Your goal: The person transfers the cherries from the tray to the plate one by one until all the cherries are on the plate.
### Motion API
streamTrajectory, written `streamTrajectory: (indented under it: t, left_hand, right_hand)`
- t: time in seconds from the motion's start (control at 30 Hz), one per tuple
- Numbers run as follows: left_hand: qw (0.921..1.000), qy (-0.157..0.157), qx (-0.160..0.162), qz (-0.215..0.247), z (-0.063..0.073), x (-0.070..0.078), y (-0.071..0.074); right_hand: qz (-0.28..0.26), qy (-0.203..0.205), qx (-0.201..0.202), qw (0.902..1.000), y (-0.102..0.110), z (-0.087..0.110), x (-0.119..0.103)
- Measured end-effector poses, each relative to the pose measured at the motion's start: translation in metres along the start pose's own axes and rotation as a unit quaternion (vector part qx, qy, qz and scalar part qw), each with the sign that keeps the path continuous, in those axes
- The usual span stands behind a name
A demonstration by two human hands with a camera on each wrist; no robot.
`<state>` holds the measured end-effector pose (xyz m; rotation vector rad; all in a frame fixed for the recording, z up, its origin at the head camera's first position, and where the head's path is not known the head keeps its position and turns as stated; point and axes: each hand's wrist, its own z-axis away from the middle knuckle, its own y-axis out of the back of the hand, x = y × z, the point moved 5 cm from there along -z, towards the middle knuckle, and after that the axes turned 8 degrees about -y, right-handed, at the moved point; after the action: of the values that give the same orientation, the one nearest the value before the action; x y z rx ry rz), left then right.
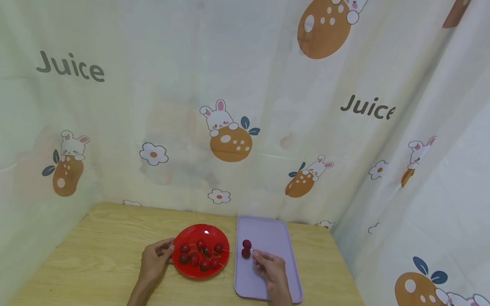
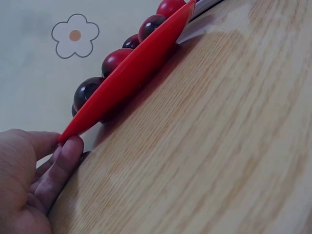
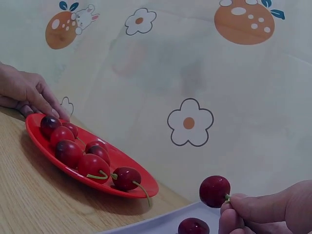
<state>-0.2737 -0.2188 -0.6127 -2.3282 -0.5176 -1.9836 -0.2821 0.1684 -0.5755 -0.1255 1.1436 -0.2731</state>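
A red plate (image 1: 183, 273) stands on the table with several dark red cherries (image 1: 194, 259) in it, some with green stems. My left hand (image 1: 153, 260) pinches its left rim; in the left wrist view, the rim sits between thumb and fingers (image 2: 71, 151). To the right lies a lilac tray (image 1: 264, 231). Over this tray, my right hand (image 1: 271, 268) pinches a cherry (image 3: 215, 191) by its short stem, between thumb and finger. Another cherry (image 3: 193, 226) is just below it, at the tray, its lower part cut off by the right wrist view's edge.
The light wooden table (image 1: 115, 242) runs back to a pale curtain (image 1: 180, 85) printed with rabbits, fruit and flowers. Curtain also hangs along the left and right sides. A narrow strip of tabletop separates the plate from the tray.
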Motion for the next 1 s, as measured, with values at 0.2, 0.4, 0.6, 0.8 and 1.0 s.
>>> streamTrajectory:
  t: [0.2, 0.4, 0.6, 0.8, 1.0]
  left_hand:
    - [1.0, -0.004, 0.003, -0.003, 0.001, 0.0, 0.001]
    - [1.0, 0.002, 0.002, -0.003, 0.001, -0.002, 0.0]
    - [1.0, 0.001, 0.001, -0.003, 0.001, -0.001, 0.0]
    - [1.0, -0.002, 0.0, -0.006, 0.001, -0.001, 0.0]
    - [0.9999, -0.005, 0.002, -0.016, 0.0, -0.001, 0.0]
  right_hand:
    - [0.008, 0.001, -0.004, 1.0, 0.002, -0.002, 0.001]
    - [0.024, 0.001, -0.006, 0.9997, 0.003, -0.003, 0.002]
    - [0.029, 0.018, -0.02, 0.9992, -0.004, -0.002, 0.001]
    - [0.038, 0.017, -0.028, 0.9987, -0.011, -0.002, 0.003]
    - [0.046, 0.014, -0.033, 0.9983, -0.017, -0.003, 0.006]
